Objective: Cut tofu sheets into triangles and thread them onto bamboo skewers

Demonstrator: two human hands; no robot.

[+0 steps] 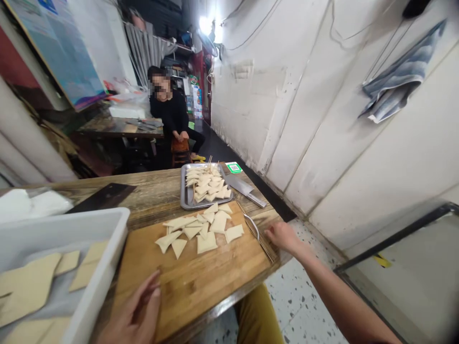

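Observation:
My left hand (138,308) is over the near left of the wooden cutting board (211,277), its thumb and fingers loosely curved with a gap between them and nothing held. At the board's right edge, my right hand (285,236) has its fingers curled together beside a bundle of thin wooden skewers (267,248). Whether it grips a skewer is hidden. Pale, flat pieces that look like tofu (207,242) lie loose on the board's far half, cut in triangles and squares. Behind them, a metal tray (183,193) holds more such pieces, piled, with skewer ends sticking up.
A cleaver (244,186) lies right of the tray, near a green QR card (234,167). At left stands a white plastic bin (107,224) with larger pale sheets (34,282). A dark flat blade (103,197) lies behind it. Another person (172,112) sits beyond the table.

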